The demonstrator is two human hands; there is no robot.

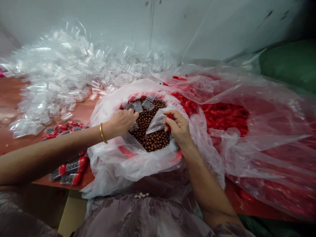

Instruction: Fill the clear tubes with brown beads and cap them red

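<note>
Both hands work over a plastic-lined red basin filled with small brown beads, set at the near edge of a reddish table directly in front of the person.

The left hand, with a gold bangle on the wrist, rests on the left side of the bead heap. Its fingers are curled down into the beads and touch a small clear bag there; whether they actually pinch it cannot be told.

The right hand is at the right rim of the basin. Thumb and fingers are pinched on a small clear bag with a red piece, held open-mouthed and tilted toward the beads.

Three more empty small bags lie on top of the beads at the far side of the basin.

Left of the basin lie filled packets with red ends. Behind them spreads a large heap of empty clear bags. To the right, a big clear plastic sack holds many red pieces.
</note>
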